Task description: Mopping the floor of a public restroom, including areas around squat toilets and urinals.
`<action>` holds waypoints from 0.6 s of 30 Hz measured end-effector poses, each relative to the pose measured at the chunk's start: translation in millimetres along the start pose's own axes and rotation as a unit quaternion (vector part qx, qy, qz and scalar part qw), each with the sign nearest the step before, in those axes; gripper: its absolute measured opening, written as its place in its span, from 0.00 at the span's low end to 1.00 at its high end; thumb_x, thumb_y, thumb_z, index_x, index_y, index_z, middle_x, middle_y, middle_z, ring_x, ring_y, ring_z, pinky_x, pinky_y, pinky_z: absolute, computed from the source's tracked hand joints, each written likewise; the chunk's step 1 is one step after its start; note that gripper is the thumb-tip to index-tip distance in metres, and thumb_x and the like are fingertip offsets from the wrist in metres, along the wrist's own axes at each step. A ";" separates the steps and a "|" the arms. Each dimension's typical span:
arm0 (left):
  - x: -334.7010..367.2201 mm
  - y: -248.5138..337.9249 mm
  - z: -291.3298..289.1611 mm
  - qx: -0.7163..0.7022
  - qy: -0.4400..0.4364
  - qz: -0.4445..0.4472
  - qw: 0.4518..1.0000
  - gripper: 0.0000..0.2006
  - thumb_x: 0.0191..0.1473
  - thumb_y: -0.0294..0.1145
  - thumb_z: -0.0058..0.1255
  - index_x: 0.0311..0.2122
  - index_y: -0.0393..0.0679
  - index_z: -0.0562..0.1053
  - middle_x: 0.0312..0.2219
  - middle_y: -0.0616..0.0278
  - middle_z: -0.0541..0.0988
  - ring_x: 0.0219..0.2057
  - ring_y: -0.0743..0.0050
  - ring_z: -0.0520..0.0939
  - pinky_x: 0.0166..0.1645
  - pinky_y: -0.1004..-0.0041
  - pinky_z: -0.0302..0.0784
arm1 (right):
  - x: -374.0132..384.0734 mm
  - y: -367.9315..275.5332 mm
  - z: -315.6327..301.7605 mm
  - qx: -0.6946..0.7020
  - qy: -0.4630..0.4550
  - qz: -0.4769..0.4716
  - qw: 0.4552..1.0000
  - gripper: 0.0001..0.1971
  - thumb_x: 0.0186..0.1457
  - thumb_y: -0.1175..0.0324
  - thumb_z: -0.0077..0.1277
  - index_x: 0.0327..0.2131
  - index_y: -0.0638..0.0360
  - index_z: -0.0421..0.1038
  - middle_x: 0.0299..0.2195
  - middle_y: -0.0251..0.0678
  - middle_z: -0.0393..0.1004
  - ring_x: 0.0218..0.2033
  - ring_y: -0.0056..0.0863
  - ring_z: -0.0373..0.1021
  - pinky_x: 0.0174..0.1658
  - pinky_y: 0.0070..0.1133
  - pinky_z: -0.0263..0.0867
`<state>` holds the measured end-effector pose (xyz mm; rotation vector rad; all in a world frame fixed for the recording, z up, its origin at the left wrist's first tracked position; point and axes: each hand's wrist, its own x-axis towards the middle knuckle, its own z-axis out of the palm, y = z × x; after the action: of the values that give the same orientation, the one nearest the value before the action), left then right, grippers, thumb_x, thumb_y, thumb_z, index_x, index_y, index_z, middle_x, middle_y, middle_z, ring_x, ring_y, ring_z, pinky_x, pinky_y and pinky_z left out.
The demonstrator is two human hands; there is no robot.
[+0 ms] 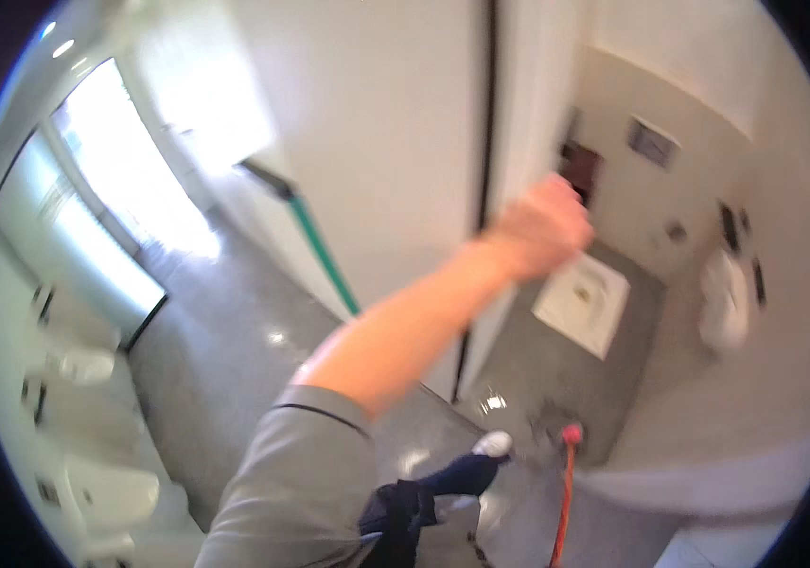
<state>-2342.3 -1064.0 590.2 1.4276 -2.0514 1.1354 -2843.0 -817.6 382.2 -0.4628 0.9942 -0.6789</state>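
My left arm, in a grey short sleeve, reaches up and across toward the toilet stall. The left hand (549, 225) is closed like a fist, level with the partition's edge; motion blurs it, and whatever it grips, if anything, is hidden. Beyond its knuckles shows a dark red object (585, 166) I cannot identify. An orange-red pole (564, 511) with a pink joint rises from a dark, blurred head (549, 421) on the floor; its upper end leaves the picture at the bottom. My right hand is out of sight. A green pole (320, 244) with a black end passes behind my left forearm.
A white squat toilet (583, 305) is set in the stall's grey floor. The pale partition (377, 123) stands ahead. White urinals (107, 494) line the left wall, with a bright doorway (121, 142) beyond. A white fixture (722, 303) hangs on the right wall. My shoe (493, 444) is near the pole.
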 end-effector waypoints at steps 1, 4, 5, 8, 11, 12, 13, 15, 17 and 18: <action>-1.3 0.2 -0.4 0.009 0.067 0.011 0.998 0.05 0.27 0.32 0.44 0.10 0.43 0.68 0.12 0.59 0.69 0.20 0.62 0.71 0.31 0.67 0.66 | 19.9 1.1 -30.8 -0.010 -0.010 0.020 1.000 0.17 0.55 0.61 0.37 0.43 0.63 0.61 0.40 0.35 0.65 0.39 0.24 0.62 0.44 0.16 0.57; 7.9 10.3 23.3 0.005 0.084 0.033 0.996 0.05 0.27 0.32 0.44 0.09 0.46 0.64 0.11 0.65 0.65 0.19 0.70 0.67 0.34 0.74 0.62 | 122.2 -23.9 -20.8 -0.091 -0.048 0.080 0.991 0.16 0.54 0.60 0.36 0.40 0.62 0.61 0.35 0.34 0.64 0.34 0.25 0.61 0.39 0.17 0.57; 9.0 9.7 12.1 0.009 0.082 0.031 0.996 0.06 0.27 0.32 0.44 0.09 0.46 0.63 0.11 0.66 0.64 0.19 0.71 0.66 0.34 0.74 0.62 | 149.6 -22.0 -17.6 -0.121 -0.050 0.095 0.987 0.15 0.54 0.59 0.36 0.38 0.61 0.61 0.32 0.34 0.63 0.31 0.25 0.61 0.36 0.18 0.56; 6.0 3.7 -0.4 0.041 0.082 0.020 0.996 0.06 0.27 0.32 0.44 0.09 0.46 0.62 0.11 0.67 0.63 0.19 0.72 0.66 0.34 0.74 0.63 | 247.5 -31.5 -12.0 -0.211 -0.056 0.133 0.967 0.15 0.54 0.56 0.35 0.32 0.59 0.61 0.25 0.34 0.61 0.23 0.26 0.60 0.28 0.20 0.55; 13.7 7.7 10.9 0.020 0.104 0.009 0.994 0.04 0.25 0.31 0.44 0.10 0.46 0.63 0.11 0.67 0.63 0.19 0.72 0.66 0.32 0.75 0.64 | 316.2 -48.0 -44.2 -0.279 -0.007 0.170 0.945 0.16 0.53 0.53 0.34 0.27 0.57 0.61 0.17 0.33 0.59 0.16 0.27 0.58 0.19 0.22 0.55; 17.5 7.9 15.6 0.010 0.108 0.002 0.994 0.04 0.25 0.30 0.43 0.10 0.46 0.63 0.11 0.67 0.63 0.19 0.72 0.67 0.31 0.75 0.64 | 308.9 -46.1 -70.2 -0.286 0.033 0.186 0.940 0.17 0.53 0.52 0.33 0.25 0.56 0.61 0.14 0.33 0.59 0.13 0.27 0.58 0.17 0.22 0.54; 20.1 8.6 17.5 -0.010 0.110 -0.010 0.994 0.04 0.27 0.29 0.43 0.10 0.47 0.63 0.11 0.67 0.63 0.19 0.71 0.67 0.31 0.74 0.64 | 296.8 -42.9 -98.0 -0.289 0.075 0.205 0.932 0.18 0.53 0.51 0.33 0.23 0.56 0.61 0.11 0.33 0.58 0.11 0.27 0.58 0.14 0.23 0.54; 20.9 2.7 10.3 0.031 0.015 -0.001 0.999 0.05 0.31 0.32 0.48 0.14 0.48 0.66 0.14 0.66 0.66 0.21 0.72 0.69 0.37 0.73 0.66 | 257.7 -63.4 -79.9 -0.356 0.125 0.189 0.907 0.22 0.53 0.47 0.33 0.16 0.52 0.57 0.06 0.31 0.55 0.07 0.26 0.56 0.09 0.24 0.51; 12.9 4.6 -9.5 0.077 -0.054 -0.058 0.994 0.05 0.33 0.31 0.51 0.21 0.48 0.69 0.20 0.67 0.70 0.27 0.73 0.71 0.43 0.70 0.64 | 287.7 -65.5 -82.4 -0.305 0.088 0.169 0.933 0.21 0.52 0.47 0.34 0.15 0.50 0.55 0.06 0.29 0.54 0.06 0.24 0.53 0.09 0.23 0.51; 13.6 5.8 -31.6 0.095 -0.095 -0.069 0.989 0.08 0.33 0.30 0.52 0.26 0.48 0.71 0.23 0.68 0.72 0.29 0.73 0.72 0.45 0.69 0.64 | 300.4 -70.1 -67.8 -0.293 0.096 0.192 0.932 0.20 0.52 0.48 0.34 0.15 0.50 0.54 0.07 0.28 0.53 0.06 0.23 0.52 0.09 0.23 0.51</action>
<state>-2357.0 -1046.0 616.2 1.8029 -1.9742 1.2033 -2812.7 -1082.6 213.0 -0.7039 1.4326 -0.0592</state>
